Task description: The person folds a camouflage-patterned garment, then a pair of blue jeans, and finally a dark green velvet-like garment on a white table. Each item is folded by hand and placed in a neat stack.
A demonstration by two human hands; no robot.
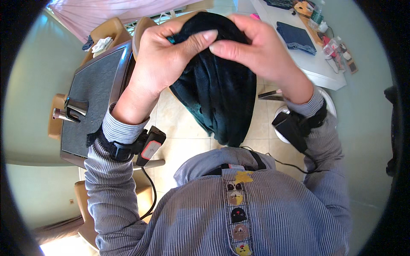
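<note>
A dark green, nearly black cloth garment [224, 92] hangs in folds from both hands, in front of my body and above the tiled floor. My left hand [173, 54] grips its upper left part, with the thumb lying across the front. From the other side my right hand [248, 48] pinches the upper right part. The two thumbtips almost meet near the top of the cloth. Most fingers of both hands are hidden behind the fabric. Which kind of garment it is, I cannot tell.
On the left a dark-topped table [96, 80] carries a metal pitcher [77, 106]. Tan chairs [110, 28] surround it, one bearing white cloth. At right, a white desk [307, 65] holds folded jeans [296, 36] and a plastic bottle [316, 16]. Cables hang near both arms.
</note>
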